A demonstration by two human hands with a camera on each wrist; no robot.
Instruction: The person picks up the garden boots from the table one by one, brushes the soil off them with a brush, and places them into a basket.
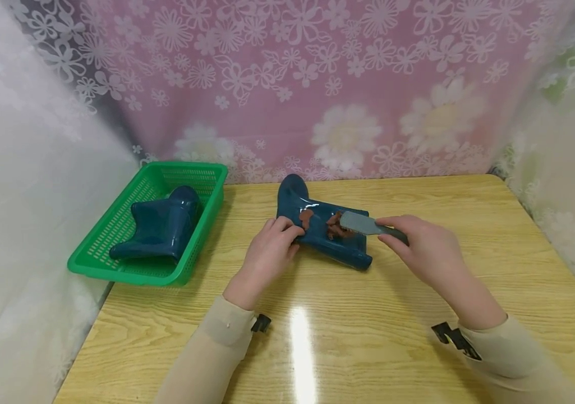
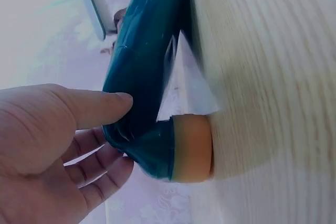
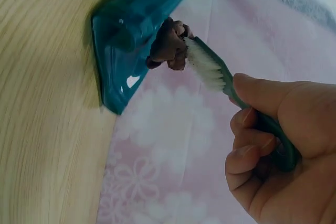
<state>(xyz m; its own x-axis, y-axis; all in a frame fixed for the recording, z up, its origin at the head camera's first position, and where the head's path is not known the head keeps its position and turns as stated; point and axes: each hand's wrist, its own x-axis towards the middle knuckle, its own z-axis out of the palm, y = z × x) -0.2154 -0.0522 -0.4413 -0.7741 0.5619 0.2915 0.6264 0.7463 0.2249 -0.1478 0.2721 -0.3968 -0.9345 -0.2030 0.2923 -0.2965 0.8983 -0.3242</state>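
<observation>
A dark teal rubber boot (image 1: 322,247) lies on its side on the wooden table, toe toward the back and shaft opening to the right. My left hand (image 1: 273,247) grips it near the ankle, thumb on one side and fingers on the other, as the left wrist view shows. A brown clay-like lump (image 1: 335,226) sits on the shaft, and a smaller brown patch (image 1: 306,217) is stuck nearer the ankle. My right hand (image 1: 427,242) holds a dark green brush (image 1: 363,223) by its handle. In the right wrist view its white bristles (image 3: 206,66) touch the lump.
A green plastic basket (image 1: 198,247) stands on the table's left side, with a second teal boot (image 1: 158,224) lying inside. Behind the wooden table (image 1: 368,348) hangs a pink flowered curtain (image 1: 277,123). Pale cloth walls close off both sides.
</observation>
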